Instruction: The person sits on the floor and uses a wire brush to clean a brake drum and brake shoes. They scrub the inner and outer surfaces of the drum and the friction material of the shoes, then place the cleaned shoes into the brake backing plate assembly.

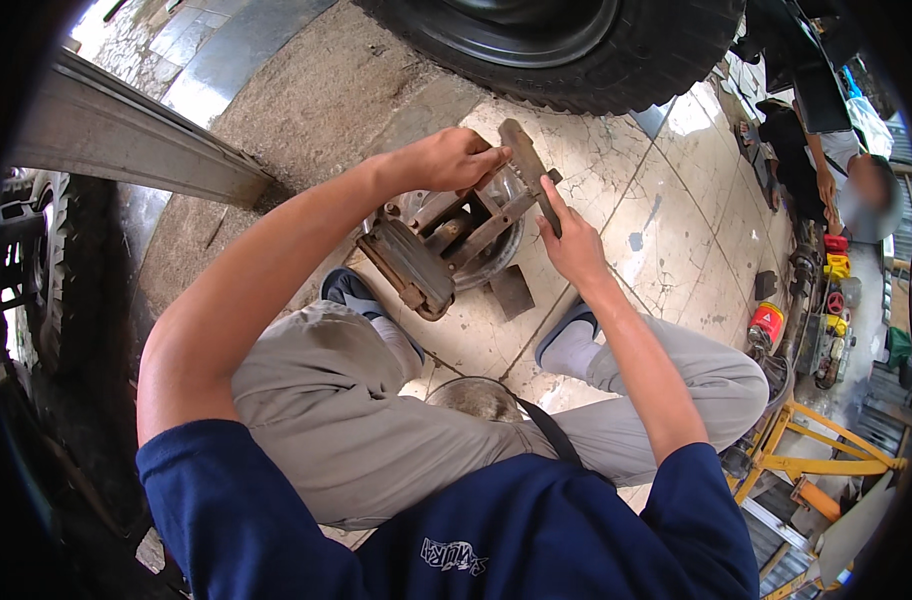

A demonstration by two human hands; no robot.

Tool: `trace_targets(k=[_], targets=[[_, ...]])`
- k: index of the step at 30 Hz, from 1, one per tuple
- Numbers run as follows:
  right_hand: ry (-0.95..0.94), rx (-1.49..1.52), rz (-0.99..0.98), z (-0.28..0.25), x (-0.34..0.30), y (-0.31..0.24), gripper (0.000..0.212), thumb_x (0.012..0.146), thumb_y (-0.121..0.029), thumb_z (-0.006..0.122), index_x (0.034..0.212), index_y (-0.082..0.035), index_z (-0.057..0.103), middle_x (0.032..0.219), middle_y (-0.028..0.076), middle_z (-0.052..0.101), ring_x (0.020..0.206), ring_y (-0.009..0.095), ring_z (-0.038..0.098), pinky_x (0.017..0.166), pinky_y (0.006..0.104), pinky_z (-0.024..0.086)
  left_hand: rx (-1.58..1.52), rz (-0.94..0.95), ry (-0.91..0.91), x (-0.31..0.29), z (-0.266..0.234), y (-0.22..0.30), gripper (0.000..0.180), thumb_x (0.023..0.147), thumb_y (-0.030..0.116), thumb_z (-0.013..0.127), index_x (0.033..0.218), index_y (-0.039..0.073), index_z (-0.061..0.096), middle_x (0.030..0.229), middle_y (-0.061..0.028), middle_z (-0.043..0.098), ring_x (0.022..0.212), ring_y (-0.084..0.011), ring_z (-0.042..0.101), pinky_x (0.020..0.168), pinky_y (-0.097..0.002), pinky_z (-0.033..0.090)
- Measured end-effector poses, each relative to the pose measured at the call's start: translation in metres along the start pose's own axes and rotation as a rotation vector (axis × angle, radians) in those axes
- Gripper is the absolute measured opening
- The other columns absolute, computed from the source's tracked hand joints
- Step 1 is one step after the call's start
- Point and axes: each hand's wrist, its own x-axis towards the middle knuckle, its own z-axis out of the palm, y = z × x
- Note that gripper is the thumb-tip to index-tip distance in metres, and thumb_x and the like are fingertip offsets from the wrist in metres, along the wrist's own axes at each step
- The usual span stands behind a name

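Note:
A worn metal assembly [454,240] with an open frame stands between my feet, on or over a round metal piece whose rim shows beneath it. A thick rectangular block [408,268] sits along its left side. At its upper right is a rusty, flat metal bar [524,160], tilted. My right hand [574,243] grips the lower end of this bar, with the index finger pressed along it. My left hand [458,162] is closed above the assembly, fingertips by the bar; what it pinches is hidden. A dark square plate [513,292] lies beside the assembly.
A large tyre [576,85] stands ahead, and a metal post [146,130] rises at the left. Another person [826,170] is at the far right. Nearby are a red can [766,325], several tools and a yellow metal frame [816,462]. The tiled floor [666,230] is cracked.

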Motion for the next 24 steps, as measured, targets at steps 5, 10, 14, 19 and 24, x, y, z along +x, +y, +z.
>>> trace_targets(k=[5, 10, 14, 19, 24], targets=[[-0.198, -0.124, -0.126, -0.011, -0.004, -0.008, 0.064, 0.098, -0.029, 0.061, 0.155, -0.038, 0.034, 0.087, 0.018, 0.064, 0.071, 0.039, 0.068, 0.062, 0.047, 0.057, 0.437, 0.136, 0.222, -0.007, -0.004, -0.002, 0.047, 0.105, 0.043, 0.047, 0.092, 0.006, 0.072, 0.075, -0.0163, 0.071, 0.072, -0.0314, 0.071, 0.072, -0.0422, 0.056], [-0.015, -0.043, -0.128, 0.0, -0.012, -0.003, 0.07, 0.095, -0.026, 0.064, 0.157, -0.038, 0.032, 0.079, 0.017, 0.06, 0.067, 0.037, 0.066, 0.06, 0.0459, 0.056, 0.917, 0.029, -0.186, -0.005, -0.02, -0.018, 0.039, 0.105, 0.04, 0.045, 0.103, 0.009, 0.069, 0.094, -0.0128, 0.074, 0.087, -0.0307, 0.073, 0.081, -0.0436, 0.058], [-0.158, -0.093, -0.185, -0.012, -0.012, -0.007, 0.068, 0.098, -0.029, 0.062, 0.157, -0.04, 0.03, 0.083, 0.019, 0.063, 0.066, 0.038, 0.066, 0.059, 0.0464, 0.056, 1.06, -0.343, -0.455, -0.018, -0.04, -0.048, 0.042, 0.101, 0.043, 0.052, 0.114, 0.008, 0.072, 0.11, -0.0119, 0.074, 0.105, -0.0287, 0.07, 0.091, -0.0426, 0.056], [-0.151, -0.094, -0.181, -0.003, -0.015, -0.02, 0.064, 0.101, -0.034, 0.056, 0.158, -0.041, 0.026, 0.084, 0.018, 0.065, 0.067, 0.036, 0.068, 0.058, 0.0446, 0.058, 1.058, -0.442, -0.403, -0.028, -0.059, -0.066, 0.044, 0.099, 0.047, 0.056, 0.116, 0.009, 0.071, 0.112, -0.0136, 0.073, 0.109, -0.0331, 0.068, 0.094, -0.0448, 0.054], [-0.126, -0.085, -0.096, -0.007, -0.002, -0.014, 0.063, 0.102, -0.039, 0.054, 0.158, -0.042, 0.024, 0.086, 0.017, 0.066, 0.069, 0.034, 0.07, 0.058, 0.0434, 0.058, 0.989, -0.413, -0.41, -0.019, -0.056, -0.065, 0.044, 0.099, 0.047, 0.056, 0.118, 0.01, 0.07, 0.112, -0.014, 0.073, 0.109, -0.0338, 0.068, 0.093, -0.0458, 0.054]])
